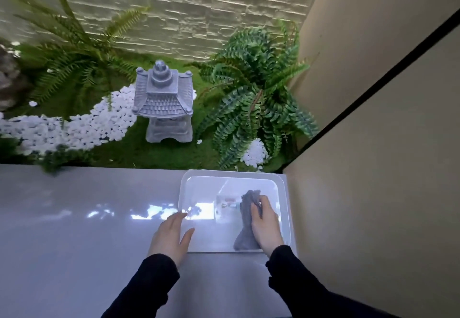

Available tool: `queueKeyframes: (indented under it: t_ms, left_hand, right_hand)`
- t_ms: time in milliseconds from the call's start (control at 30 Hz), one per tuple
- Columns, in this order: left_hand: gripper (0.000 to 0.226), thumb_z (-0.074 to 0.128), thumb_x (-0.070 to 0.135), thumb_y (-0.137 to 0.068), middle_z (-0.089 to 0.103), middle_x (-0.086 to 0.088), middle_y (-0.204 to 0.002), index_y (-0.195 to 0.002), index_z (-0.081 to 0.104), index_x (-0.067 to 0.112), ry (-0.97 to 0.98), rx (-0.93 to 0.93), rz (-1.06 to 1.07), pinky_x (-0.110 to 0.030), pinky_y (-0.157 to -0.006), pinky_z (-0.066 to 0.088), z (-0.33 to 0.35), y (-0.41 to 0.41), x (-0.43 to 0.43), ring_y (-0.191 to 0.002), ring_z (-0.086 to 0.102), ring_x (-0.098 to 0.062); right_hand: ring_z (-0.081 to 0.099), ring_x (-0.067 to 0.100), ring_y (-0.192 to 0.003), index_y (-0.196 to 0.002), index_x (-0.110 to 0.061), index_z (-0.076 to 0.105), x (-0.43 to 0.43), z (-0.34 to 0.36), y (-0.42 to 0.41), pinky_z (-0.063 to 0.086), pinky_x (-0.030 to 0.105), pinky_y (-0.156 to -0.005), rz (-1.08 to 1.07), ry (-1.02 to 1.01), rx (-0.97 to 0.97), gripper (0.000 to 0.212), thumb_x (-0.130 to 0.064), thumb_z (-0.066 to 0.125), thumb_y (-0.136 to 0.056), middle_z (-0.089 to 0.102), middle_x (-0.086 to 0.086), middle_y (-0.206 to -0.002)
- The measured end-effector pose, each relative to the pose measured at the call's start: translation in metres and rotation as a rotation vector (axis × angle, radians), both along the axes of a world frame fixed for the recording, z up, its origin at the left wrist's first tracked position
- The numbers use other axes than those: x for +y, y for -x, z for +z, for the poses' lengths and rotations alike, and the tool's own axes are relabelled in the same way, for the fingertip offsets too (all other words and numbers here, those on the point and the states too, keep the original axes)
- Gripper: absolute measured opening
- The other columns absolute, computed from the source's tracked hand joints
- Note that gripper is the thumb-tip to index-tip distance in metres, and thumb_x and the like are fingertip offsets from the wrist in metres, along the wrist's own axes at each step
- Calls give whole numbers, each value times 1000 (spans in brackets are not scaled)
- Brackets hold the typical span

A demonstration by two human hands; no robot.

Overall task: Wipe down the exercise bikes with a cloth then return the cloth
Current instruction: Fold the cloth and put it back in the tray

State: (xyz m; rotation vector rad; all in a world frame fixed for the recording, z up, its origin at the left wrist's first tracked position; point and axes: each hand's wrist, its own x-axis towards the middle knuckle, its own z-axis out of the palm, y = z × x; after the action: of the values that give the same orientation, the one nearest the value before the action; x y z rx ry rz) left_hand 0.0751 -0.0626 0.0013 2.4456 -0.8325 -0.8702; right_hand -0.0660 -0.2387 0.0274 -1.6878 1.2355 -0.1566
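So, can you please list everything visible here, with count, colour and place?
cloth: one, grey, in the tray's right half
tray: one, white, on the counter's right end
counter: one, glossy pale grey, foreground
pagoda lantern: one, grey stone, on the moss
ferns: two clumps, green, either side of lantern
pebbles: many, white, left of lantern and under right fern
moss: one bed, green, behind counter
stone wall: one, pale, at back
wall panel: one, beige, black strip, right
left hand: one, black sleeve, flat on tray's left rim
right hand: one, black sleeve, grips the cloth
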Motion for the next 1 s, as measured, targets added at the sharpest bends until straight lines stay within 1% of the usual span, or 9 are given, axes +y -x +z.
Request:
queueKeyframes:
  t_ms: [267, 467, 633, 700, 767, 833, 867, 933, 1000]
  left_hand:
    - [42, 51, 27, -94, 45, -5, -141, -133, 46, 11, 62, -83, 41, -34, -109, 28, -40, -10, -18, -131, 37, -22]
    - [40, 53, 25, -93, 49, -7, -136, -130, 50, 9, 84, -125, -6, -35, -108, 29, -54, -11, -25, -128, 41, -26]
    - [38, 55, 23, -93, 51, -8, -134, -127, 52, 7, 117, -132, 3, -34, -107, 30, -55, -10, -32, -127, 42, -26]
    - [38, 54, 24, -93, 50, -7, -135, -128, 51, 8, 118, -121, 5, -34, -108, 29, -54, -10, -31, -128, 41, -25]
    - [39, 53, 25, -93, 49, -6, -136, -129, 50, 9, 112, -121, 2, -34, -108, 29, -54, -10, -28, -129, 40, -25]
    - [39, 53, 25, -94, 49, -6, -136, -129, 50, 10, 109, -131, -6, -33, -108, 28, -55, -10, -25, -129, 39, -24]
    - [39, 52, 26, -94, 48, -6, -136, -129, 49, 10, 111, -137, -7, -32, -108, 28, -55, -10, -24, -129, 39, -24]
    - [40, 52, 26, -94, 48, -5, -137, -130, 49, 10, 115, -138, -9, -30, -107, 27, -55, -10, -22, -129, 38, -22]
    - [40, 51, 28, -94, 48, -3, -137, -131, 48, 11, 120, -138, -15, -29, -106, 26, -56, -10, -20, -129, 37, -21]
  right_hand:
    - [56, 14, -83, -93, -11, 45, -13, -65, -51, 42, 27, -69, 111, -133, -98, 14, -22, 40, -100, 62, 6, -93]
    - [54, 26, -89, -101, -13, 41, -43, -100, -39, 40, 30, -71, 140, -126, 141, 7, -15, 35, -99, 56, 10, -102]
    - [54, 32, -94, -124, -9, 38, -54, -106, -22, 41, 33, -77, -15, -71, 328, 27, -14, 38, -98, 56, 16, -114]
    - [52, 33, -104, -131, -9, 36, -44, -104, -15, 42, 37, -81, -24, 94, 392, 36, -14, 44, -96, 52, 16, -120]
    - [47, 31, -111, -131, -11, 41, -31, -101, -9, 42, 41, -84, 140, 425, 447, 41, -13, 50, -92, 47, 12, -122]
    - [45, 31, -116, -128, -14, 48, -20, -102, -3, 36, 41, -90, 483, 696, 451, 41, -8, 51, -87, 47, 9, -126]
    - [40, 30, -126, -132, -17, 46, -17, -104, -1, 30, 42, -99, 678, 734, 453, 44, -10, 50, -88, 43, 9, -136]
    - [11, 27, -146, -149, -20, 22, -12, -113, 1, 8, 44, -115, 949, 686, 505, 56, -26, 43, -97, 14, 7, -158]
    - [-15, 24, -146, -152, -21, -5, -9, -122, -2, -9, 46, -116, 992, 615, 606, 65, -40, 30, -101, -12, 5, -159]
